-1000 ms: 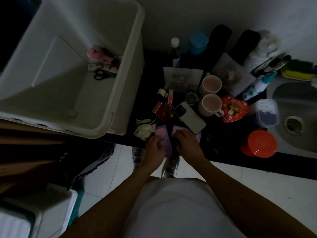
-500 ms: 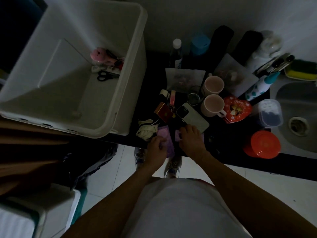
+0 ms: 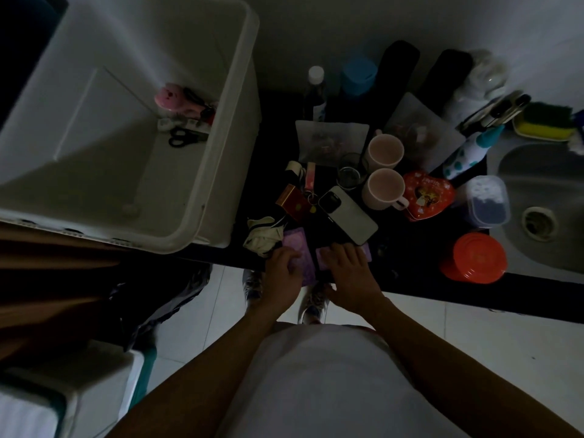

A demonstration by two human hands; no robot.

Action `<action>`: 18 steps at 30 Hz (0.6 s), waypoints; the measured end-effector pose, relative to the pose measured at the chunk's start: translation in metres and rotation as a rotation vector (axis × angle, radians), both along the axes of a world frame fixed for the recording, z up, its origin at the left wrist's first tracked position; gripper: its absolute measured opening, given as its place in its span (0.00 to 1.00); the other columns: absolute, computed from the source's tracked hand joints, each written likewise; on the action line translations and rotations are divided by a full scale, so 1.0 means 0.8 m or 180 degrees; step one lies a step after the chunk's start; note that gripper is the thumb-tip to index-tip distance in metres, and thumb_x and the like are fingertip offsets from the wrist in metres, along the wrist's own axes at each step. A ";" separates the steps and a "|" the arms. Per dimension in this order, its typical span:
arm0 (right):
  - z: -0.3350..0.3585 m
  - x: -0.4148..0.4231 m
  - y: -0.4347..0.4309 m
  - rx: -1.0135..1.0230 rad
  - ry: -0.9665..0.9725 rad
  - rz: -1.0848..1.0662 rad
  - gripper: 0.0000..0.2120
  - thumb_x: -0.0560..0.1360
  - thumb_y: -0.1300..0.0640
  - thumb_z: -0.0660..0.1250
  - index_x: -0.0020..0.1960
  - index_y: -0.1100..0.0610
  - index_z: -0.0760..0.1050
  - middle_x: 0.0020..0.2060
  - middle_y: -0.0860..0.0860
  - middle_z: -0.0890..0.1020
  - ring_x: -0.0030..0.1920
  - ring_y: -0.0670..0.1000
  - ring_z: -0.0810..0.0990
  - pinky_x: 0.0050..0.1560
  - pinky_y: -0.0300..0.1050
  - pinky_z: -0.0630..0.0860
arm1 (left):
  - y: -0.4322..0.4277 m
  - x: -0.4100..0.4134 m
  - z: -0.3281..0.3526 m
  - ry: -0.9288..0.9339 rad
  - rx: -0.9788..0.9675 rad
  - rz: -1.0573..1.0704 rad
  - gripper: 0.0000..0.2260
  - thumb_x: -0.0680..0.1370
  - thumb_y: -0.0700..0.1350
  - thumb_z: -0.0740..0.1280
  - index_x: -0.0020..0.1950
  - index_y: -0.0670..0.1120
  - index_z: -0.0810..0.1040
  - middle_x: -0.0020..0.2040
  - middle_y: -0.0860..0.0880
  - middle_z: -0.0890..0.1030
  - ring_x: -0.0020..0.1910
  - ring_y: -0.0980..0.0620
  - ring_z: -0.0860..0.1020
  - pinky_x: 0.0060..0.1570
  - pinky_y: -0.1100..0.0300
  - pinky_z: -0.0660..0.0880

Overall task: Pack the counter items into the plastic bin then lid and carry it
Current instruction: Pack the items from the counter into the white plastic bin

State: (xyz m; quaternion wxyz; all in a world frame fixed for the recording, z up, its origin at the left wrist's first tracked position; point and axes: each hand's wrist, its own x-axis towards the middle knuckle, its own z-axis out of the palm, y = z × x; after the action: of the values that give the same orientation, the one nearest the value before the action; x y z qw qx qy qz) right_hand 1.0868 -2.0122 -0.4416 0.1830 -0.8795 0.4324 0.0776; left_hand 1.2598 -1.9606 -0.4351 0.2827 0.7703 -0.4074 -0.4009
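Observation:
The big white plastic bin [image 3: 218, 172] stands on the left of the dark counter [image 3: 410, 279], with a pink toy [image 3: 169, 96] and black scissors [image 3: 180, 137] inside. A purple flat item [image 3: 298, 248] lies at the counter's front edge and partly overhangs it. My left hand [image 3: 282, 270] grips its left part with curled fingers. My right hand [image 3: 349, 273] lies on its right part with the fingers stretched out, just short of a white phone [image 3: 350, 214]. Behind the phone stand two pink mugs [image 3: 384, 188] and a red heart tin [image 3: 428, 196].
A crumpled white cloth [image 3: 264, 237] lies beside my left hand. An orange lidded tub [image 3: 474, 257], a clear box [image 3: 488, 200], bottles and a blue cup [image 3: 358, 74] crowd the counter. The sink [image 3: 543, 197] is at the right. White floor tiles and my shoes lie below.
My right hand has slid forward over the purple item and its fingers have straightened toward the phone. My left hand stays on the item's left part.

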 end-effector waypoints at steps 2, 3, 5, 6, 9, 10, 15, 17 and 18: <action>-0.001 -0.006 0.004 0.0009 0.0046 0.0116 0.41 0.57 0.47 0.79 0.68 0.58 0.73 0.63 0.59 0.75 0.64 0.61 0.70 0.64 0.66 0.70 | 0.000 -0.001 0.000 -0.0031 -0.0015 0.0020 0.12 0.74 0.32 0.62 0.54 0.43 0.78 0.59 0.44 0.75 0.61 0.44 0.73 0.62 0.50 0.71; 0.000 -0.009 0.006 -0.0002 0.0090 0.0166 0.42 0.55 0.49 0.80 0.67 0.57 0.74 0.63 0.58 0.76 0.64 0.61 0.72 0.64 0.65 0.71 | -0.001 -0.002 0.000 -0.0022 -0.0012 0.0049 0.12 0.74 0.31 0.62 0.53 0.43 0.78 0.59 0.44 0.76 0.61 0.44 0.73 0.62 0.50 0.71; 0.000 -0.012 0.008 -0.0126 0.0113 0.0242 0.42 0.51 0.54 0.82 0.64 0.57 0.77 0.60 0.57 0.79 0.60 0.60 0.77 0.61 0.63 0.74 | -0.003 -0.003 0.003 0.0034 0.0027 0.0086 0.12 0.75 0.32 0.62 0.53 0.43 0.78 0.59 0.44 0.75 0.61 0.45 0.72 0.61 0.52 0.71; 0.001 -0.013 0.008 -0.0205 0.0100 0.0268 0.41 0.51 0.56 0.82 0.63 0.56 0.77 0.59 0.56 0.79 0.58 0.60 0.78 0.60 0.61 0.75 | -0.004 -0.003 0.004 0.0057 0.0052 0.0081 0.11 0.75 0.32 0.62 0.53 0.43 0.78 0.59 0.44 0.75 0.61 0.45 0.72 0.60 0.55 0.70; 0.000 -0.012 0.008 -0.0364 0.0016 0.0321 0.38 0.54 0.56 0.82 0.63 0.55 0.75 0.57 0.54 0.79 0.56 0.57 0.78 0.59 0.57 0.75 | -0.005 -0.001 0.006 0.0058 0.0115 0.0062 0.12 0.75 0.33 0.62 0.53 0.44 0.78 0.59 0.45 0.74 0.61 0.46 0.72 0.58 0.59 0.69; -0.001 -0.011 0.008 -0.0416 -0.0020 0.0333 0.35 0.56 0.56 0.81 0.62 0.55 0.75 0.56 0.54 0.79 0.55 0.57 0.77 0.57 0.56 0.75 | -0.005 -0.001 0.006 0.0046 0.0131 0.0062 0.12 0.75 0.33 0.62 0.53 0.45 0.78 0.60 0.45 0.74 0.61 0.46 0.72 0.58 0.59 0.68; -0.008 -0.011 0.012 -0.0561 -0.0034 0.0346 0.26 0.63 0.54 0.79 0.59 0.55 0.77 0.55 0.53 0.80 0.53 0.56 0.79 0.56 0.53 0.75 | -0.005 -0.002 0.010 0.0010 0.0159 0.0022 0.11 0.75 0.32 0.62 0.52 0.45 0.78 0.60 0.45 0.74 0.62 0.47 0.71 0.58 0.60 0.67; -0.008 -0.012 0.014 -0.0602 -0.0166 0.0338 0.21 0.65 0.54 0.79 0.56 0.54 0.79 0.52 0.52 0.81 0.51 0.55 0.80 0.54 0.51 0.76 | -0.006 -0.001 0.011 0.0012 0.0182 0.0010 0.12 0.74 0.32 0.62 0.53 0.44 0.78 0.60 0.45 0.74 0.62 0.46 0.72 0.58 0.61 0.67; -0.008 -0.012 0.014 -0.0629 -0.0253 0.0312 0.19 0.66 0.55 0.78 0.54 0.54 0.80 0.49 0.52 0.82 0.48 0.54 0.80 0.51 0.50 0.76 | -0.006 -0.001 0.011 0.0018 0.0182 0.0011 0.13 0.74 0.31 0.62 0.53 0.44 0.79 0.60 0.45 0.74 0.62 0.46 0.72 0.57 0.62 0.67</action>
State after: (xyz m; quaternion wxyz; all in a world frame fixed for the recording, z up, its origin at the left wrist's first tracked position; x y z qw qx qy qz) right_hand 1.0771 -2.0013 -0.4483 0.1083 -0.9157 0.3868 0.0085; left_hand 1.2592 -1.9655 -0.4260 0.2623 0.7777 -0.3936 -0.4141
